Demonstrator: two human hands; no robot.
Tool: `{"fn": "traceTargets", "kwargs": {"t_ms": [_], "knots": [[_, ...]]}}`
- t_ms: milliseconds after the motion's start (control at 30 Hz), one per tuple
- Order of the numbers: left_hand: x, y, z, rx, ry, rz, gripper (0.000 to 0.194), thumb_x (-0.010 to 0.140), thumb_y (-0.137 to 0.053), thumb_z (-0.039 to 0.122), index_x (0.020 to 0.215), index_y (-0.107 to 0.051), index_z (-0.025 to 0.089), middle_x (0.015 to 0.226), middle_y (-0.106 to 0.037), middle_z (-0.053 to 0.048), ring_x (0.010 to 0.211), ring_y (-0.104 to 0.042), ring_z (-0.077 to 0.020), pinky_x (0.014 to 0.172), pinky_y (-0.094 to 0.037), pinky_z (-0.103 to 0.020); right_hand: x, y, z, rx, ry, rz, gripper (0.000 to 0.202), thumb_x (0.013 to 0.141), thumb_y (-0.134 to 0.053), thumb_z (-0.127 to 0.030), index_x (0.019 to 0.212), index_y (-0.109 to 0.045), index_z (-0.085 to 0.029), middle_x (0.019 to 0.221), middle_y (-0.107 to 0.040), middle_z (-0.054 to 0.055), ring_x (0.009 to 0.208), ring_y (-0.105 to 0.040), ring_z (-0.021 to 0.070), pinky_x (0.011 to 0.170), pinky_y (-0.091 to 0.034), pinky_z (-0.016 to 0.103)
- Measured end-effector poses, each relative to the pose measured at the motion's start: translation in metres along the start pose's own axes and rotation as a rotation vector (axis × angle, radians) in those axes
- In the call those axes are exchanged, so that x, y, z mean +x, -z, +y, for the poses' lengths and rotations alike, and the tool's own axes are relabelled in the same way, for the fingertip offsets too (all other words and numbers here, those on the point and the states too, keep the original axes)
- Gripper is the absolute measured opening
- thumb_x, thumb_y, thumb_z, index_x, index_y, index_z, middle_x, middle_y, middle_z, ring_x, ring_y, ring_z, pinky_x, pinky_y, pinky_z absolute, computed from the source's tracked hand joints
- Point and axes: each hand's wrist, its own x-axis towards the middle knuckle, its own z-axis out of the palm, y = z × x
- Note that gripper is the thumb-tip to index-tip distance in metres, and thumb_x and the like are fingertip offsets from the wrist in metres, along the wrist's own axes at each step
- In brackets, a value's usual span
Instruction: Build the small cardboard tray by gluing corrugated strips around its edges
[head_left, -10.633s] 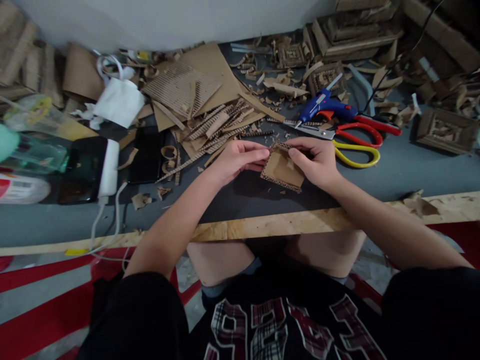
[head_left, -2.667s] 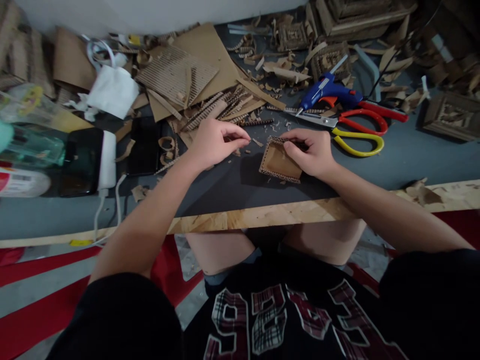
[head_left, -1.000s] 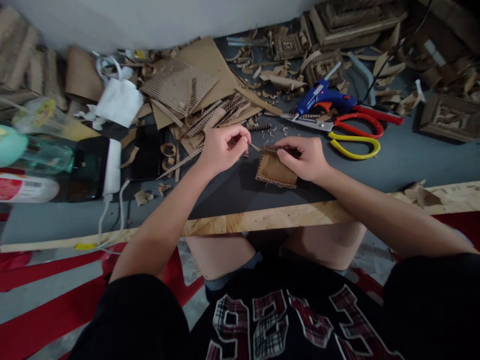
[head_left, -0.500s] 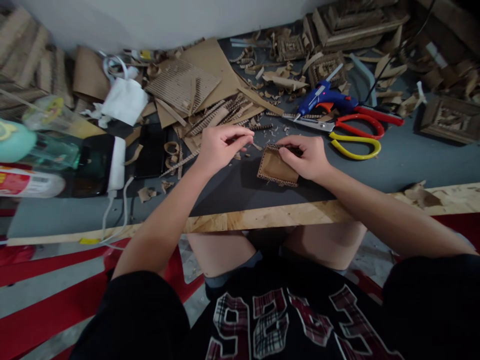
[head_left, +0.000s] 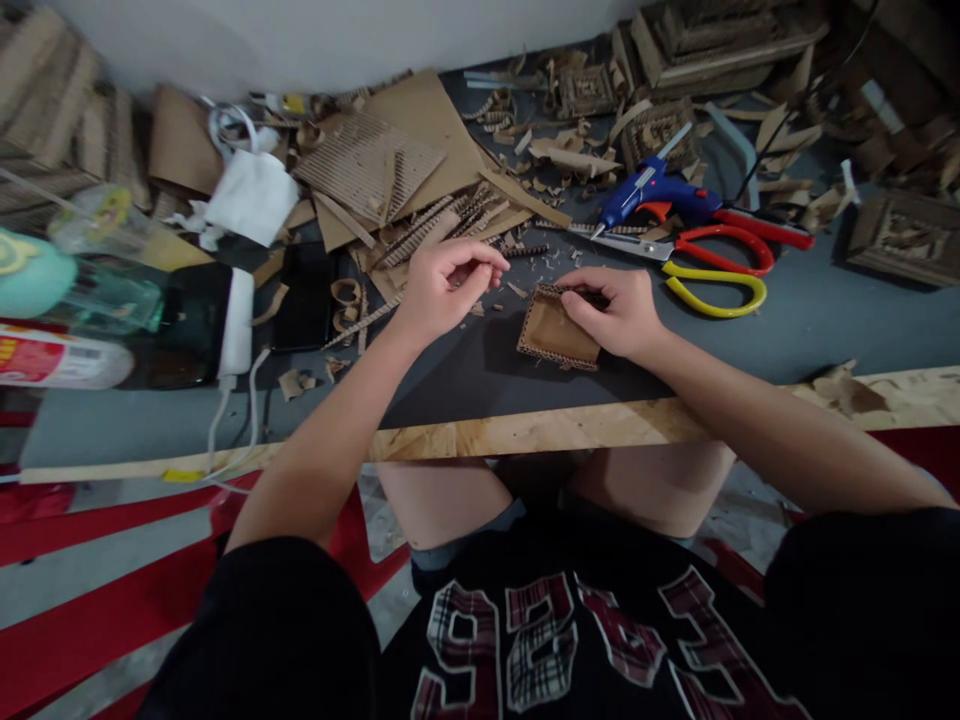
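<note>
My right hand grips a small square cardboard tray by its upper right side, thumb inside and fingers behind the rim. The tray has a smooth brown inside and edges of corrugated strip, and it is tilted over the dark tabletop. To its left hovers my left hand, thumb and fingertips drawn together in a pinch. Whatever is between those fingertips, if anything, is too small to make out. Tiny scraps of cardboard lie between the two hands.
Scissors with red and yellow handles and a blue glue gun lie beyond my right hand. Cardboard sheets and corrugated strips pile up behind my left hand. A phone, a bottle and a white cable are at left.
The view has shifted slightly. My left hand stays beside the tray with its fingers pinched, and my right hand keeps its hold on the tray.
</note>
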Motion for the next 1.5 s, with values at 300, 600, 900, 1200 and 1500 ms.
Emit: {"fn": "traceTargets", "kwargs": {"t_ms": [300, 600, 900, 1200, 1500], "knots": [[-0.002, 0.001, 0.004, -0.002, 0.038, -0.012, 0.032, 0.085, -0.073, 0.050, 0.082, -0.072, 0.018, 0.074, -0.074, -0.004, 0.061, -0.065, -0.0114, 0.059, -0.055, -0.023, 0.000, 0.001, 0.000, 0.010, 0.010, 0.005, 0.031, 0.085, -0.057, -0.035, 0.092, -0.081, -0.016, 0.079, -0.078, 0.006, 0.067, -0.067, 0.0180, 0.064, -0.050, 0.030], [0.001, 0.000, -0.006, -0.015, 0.014, 0.040, 0.050, 0.099, -0.043, 0.063, 0.070, -0.046, 0.023, 0.061, -0.050, 0.002, 0.054, -0.053, -0.0095, 0.055, -0.048, -0.023, 0.000, 0.000, 0.001, 0.007, 0.013, 0.007, 0.033, 0.085, -0.057, -0.035, 0.093, -0.082, -0.015, 0.079, -0.077, 0.007, 0.068, -0.066, 0.0179, 0.065, -0.050, 0.030], [0.000, -0.001, -0.007, -0.141, 0.094, 0.008, 0.060, 0.088, -0.057, 0.075, 0.069, -0.057, 0.018, 0.054, -0.054, 0.003, 0.046, -0.054, -0.0061, 0.042, -0.043, -0.017, 0.000, 0.000, 0.000, 0.011, 0.018, 0.015, 0.033, 0.085, -0.056, -0.036, 0.091, -0.082, -0.015, 0.075, -0.076, 0.005, 0.064, -0.064, 0.0160, 0.062, -0.047, 0.028], [0.000, -0.007, -0.012, -0.209, 0.093, 0.041, 0.050, 0.088, -0.068, 0.061, 0.087, -0.071, 0.012, 0.078, -0.074, -0.006, 0.070, -0.073, -0.0125, 0.064, -0.061, -0.023, 0.000, 0.002, -0.002, 0.014, 0.003, 0.001, 0.032, 0.085, -0.057, -0.035, 0.092, -0.081, -0.015, 0.077, -0.077, 0.006, 0.065, -0.065, 0.0167, 0.064, -0.049, 0.029], [-0.003, -0.008, -0.013, -0.244, 0.053, 0.045, 0.036, 0.088, -0.074, 0.050, 0.093, -0.074, 0.015, 0.084, -0.076, -0.004, 0.075, -0.074, -0.0124, 0.071, -0.063, -0.024, 0.000, 0.002, -0.002, 0.010, 0.005, -0.009, 0.034, 0.085, -0.056, -0.035, 0.092, -0.082, -0.015, 0.079, -0.077, 0.006, 0.066, -0.065, 0.0167, 0.065, -0.049, 0.029]]}}
